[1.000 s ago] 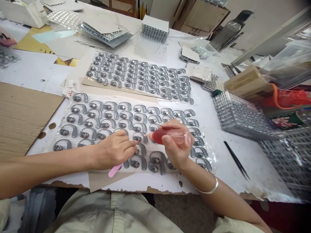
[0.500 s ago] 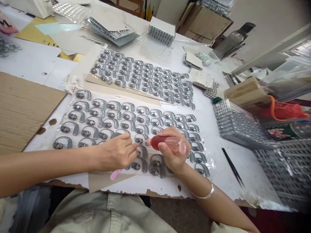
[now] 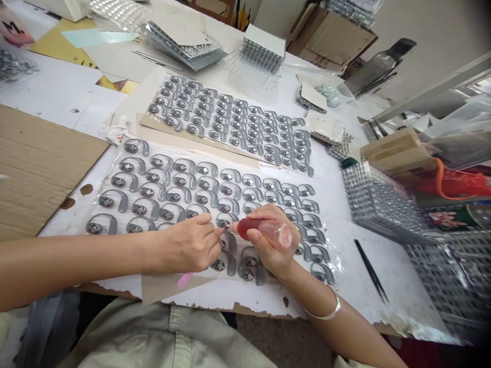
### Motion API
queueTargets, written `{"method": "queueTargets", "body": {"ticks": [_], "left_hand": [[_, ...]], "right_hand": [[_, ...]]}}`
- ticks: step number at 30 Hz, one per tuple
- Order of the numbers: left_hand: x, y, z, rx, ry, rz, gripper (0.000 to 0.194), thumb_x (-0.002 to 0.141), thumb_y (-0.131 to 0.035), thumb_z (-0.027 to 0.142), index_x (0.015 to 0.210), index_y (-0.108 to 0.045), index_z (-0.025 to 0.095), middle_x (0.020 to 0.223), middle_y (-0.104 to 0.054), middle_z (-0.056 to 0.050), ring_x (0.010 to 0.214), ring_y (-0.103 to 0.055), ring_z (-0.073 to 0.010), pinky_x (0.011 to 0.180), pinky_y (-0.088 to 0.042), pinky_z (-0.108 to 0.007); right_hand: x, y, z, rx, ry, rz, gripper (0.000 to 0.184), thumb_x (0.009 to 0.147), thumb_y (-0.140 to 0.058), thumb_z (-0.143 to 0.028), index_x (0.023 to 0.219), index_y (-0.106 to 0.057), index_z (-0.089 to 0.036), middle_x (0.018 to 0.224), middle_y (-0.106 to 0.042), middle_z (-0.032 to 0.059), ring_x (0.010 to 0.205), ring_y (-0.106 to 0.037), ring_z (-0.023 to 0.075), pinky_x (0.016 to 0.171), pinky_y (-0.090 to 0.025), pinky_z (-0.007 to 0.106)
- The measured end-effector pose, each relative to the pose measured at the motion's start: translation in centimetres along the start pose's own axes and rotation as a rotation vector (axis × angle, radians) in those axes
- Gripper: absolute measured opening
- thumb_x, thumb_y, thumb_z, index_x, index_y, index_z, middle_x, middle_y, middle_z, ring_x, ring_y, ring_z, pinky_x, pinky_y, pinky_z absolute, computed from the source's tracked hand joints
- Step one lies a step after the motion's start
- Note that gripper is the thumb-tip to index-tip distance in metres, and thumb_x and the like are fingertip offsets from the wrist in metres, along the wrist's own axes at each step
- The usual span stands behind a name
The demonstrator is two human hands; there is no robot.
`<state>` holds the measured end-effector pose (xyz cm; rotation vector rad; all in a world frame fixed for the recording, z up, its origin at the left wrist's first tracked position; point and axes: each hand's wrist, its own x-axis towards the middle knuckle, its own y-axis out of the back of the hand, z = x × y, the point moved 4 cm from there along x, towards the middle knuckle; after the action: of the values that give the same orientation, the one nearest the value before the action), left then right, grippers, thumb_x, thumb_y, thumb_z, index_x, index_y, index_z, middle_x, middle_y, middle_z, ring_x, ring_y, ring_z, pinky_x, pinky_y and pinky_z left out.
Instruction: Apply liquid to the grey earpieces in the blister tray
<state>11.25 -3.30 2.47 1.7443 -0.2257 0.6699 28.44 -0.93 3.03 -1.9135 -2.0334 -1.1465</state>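
Observation:
My right hand [image 3: 279, 251] is wrapped round a squeeze bottle [image 3: 264, 230] of red liquid, tilted so its nozzle points left. The nozzle tip is at a grey ear-hook earphone [image 3: 223, 219] with a round, shiny part. Just left of the nozzle, my left hand [image 3: 194, 243] is closed with its fingertips pinched together beside the same earphone. From under this hand sticks out the rounded end of a slim pink tool [image 3: 185, 279]; its other end is hard to make out. Rows of similar earphones lie on a white ribbed sheet [image 3: 180, 149] beneath both hands.
A second sheet of earphones [image 3: 230, 120] lies behind. Black tweezers [image 3: 371, 271] rest at the right, near a stack of silvery trays [image 3: 383, 204]. Brown cardboard [image 3: 42, 163] covers the left. Blister trays [image 3: 184, 41] and a grey bottle [image 3: 376, 66] stand farther back.
The view has shifted a little, so the table things appear farther right. The bottle's nozzle has come closer to the earphone and my left fingertips. Less of the pink tool shows.

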Motion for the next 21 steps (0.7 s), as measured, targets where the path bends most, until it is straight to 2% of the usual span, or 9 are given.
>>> {"method": "queueTargets", "body": {"ticks": [11, 21], "left_hand": [[0.17, 0.17, -0.06, -0.003, -0.006, -0.060, 0.023, 0.089, -0.048, 0.003, 0.072, -0.061, 0.010, 0.067, -0.065, -0.008, 0.058, -0.055, -0.0153, 0.061, -0.043, -0.032], [0.21, 0.21, -0.14, -0.035, 0.005, -0.056, 0.023, 0.088, -0.049, 0.003, 0.070, -0.061, 0.009, 0.066, -0.065, -0.008, 0.057, -0.054, -0.0152, 0.061, -0.043, -0.032]], "right_hand": [[0.04, -0.09, -0.17, -0.016, 0.001, 0.010, 0.017, 0.077, -0.067, -0.032, 0.088, -0.062, -0.019, 0.069, -0.061, 0.0028, 0.062, -0.057, 0.0158, 0.056, -0.050, 0.033], [-0.08, -0.08, 0.07, 0.004, 0.016, 0.046, 0.016, 0.076, -0.067, -0.025, 0.090, -0.063, -0.019, 0.070, -0.060, 0.0021, 0.063, -0.056, 0.0150, 0.057, -0.047, 0.032]]}}
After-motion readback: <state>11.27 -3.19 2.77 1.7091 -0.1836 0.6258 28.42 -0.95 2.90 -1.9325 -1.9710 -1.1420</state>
